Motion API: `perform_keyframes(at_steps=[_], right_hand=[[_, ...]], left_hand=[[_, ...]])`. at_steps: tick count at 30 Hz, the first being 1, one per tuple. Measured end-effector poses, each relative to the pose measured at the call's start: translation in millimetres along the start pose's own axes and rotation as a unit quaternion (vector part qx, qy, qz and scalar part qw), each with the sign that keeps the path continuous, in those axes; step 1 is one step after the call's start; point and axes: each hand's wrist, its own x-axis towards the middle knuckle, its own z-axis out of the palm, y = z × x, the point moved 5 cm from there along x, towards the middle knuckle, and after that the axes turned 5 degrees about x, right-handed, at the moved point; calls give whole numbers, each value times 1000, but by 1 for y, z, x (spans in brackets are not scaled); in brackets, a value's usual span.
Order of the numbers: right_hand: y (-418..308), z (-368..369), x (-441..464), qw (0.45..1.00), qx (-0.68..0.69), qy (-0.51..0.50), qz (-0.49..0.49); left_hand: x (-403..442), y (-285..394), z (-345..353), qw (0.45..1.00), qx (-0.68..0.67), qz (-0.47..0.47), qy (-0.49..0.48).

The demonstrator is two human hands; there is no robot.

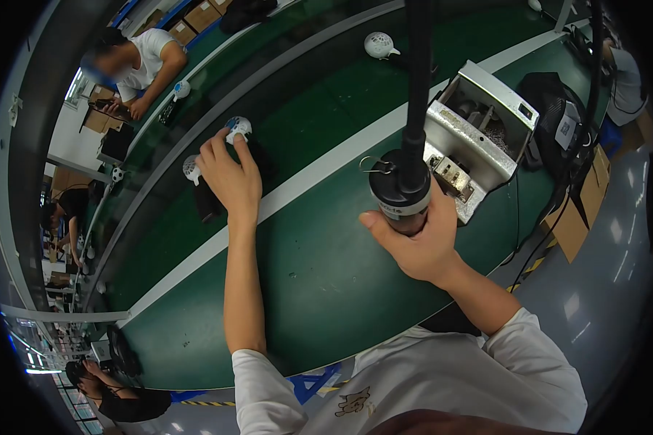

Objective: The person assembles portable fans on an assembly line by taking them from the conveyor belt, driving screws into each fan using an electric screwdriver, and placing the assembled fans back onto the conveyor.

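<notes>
My left hand (232,170) reaches over the green conveyor belt, its fingers at a white and blue round device (238,129) with a dark handle. Just left of it lies another white round device (191,169) with a dark handle. My right hand (422,235) is wrapped round a black electric screwdriver (400,188), which hangs upright from above on a thick black cord and has a metal ring at its side. Its lower tip is hidden. Beside it, to the right, stands a silver metal screw feeder (479,130) with an open top.
A white round device (379,46) lies farther up the belt. A white rail (326,163) separates belt and green worktop (326,275). A black bag (559,119) and cardboard (577,210) are at right. Other people sit across the belt, at left and at far right.
</notes>
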Motion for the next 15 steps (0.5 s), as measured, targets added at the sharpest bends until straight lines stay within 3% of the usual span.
perform_keyframes(at_steps=[2, 5, 7, 11, 13, 15], right_hand=[[-1, 4, -1, 1000, 1, 6, 10], [-1, 8, 0, 1000, -8, -1, 17], [-1, 8, 0, 1000, -22, -8, 8], [7, 6, 1, 1000, 2, -5, 19], [9, 7, 3, 1000, -2, -10, 16], [7, 2, 5, 1000, 24, -1, 19]], left_hand=[[3, 29, 4, 991, -121, -12, -49], [3, 87, 24, 971, -205, 77, -96], [4, 125, 53, 952, -227, 100, -177], [12, 190, 109, 934, -247, 117, -230], [16, 205, 134, 937, -249, 118, -216], [14, 230, 158, 946, -166, 190, -204]])
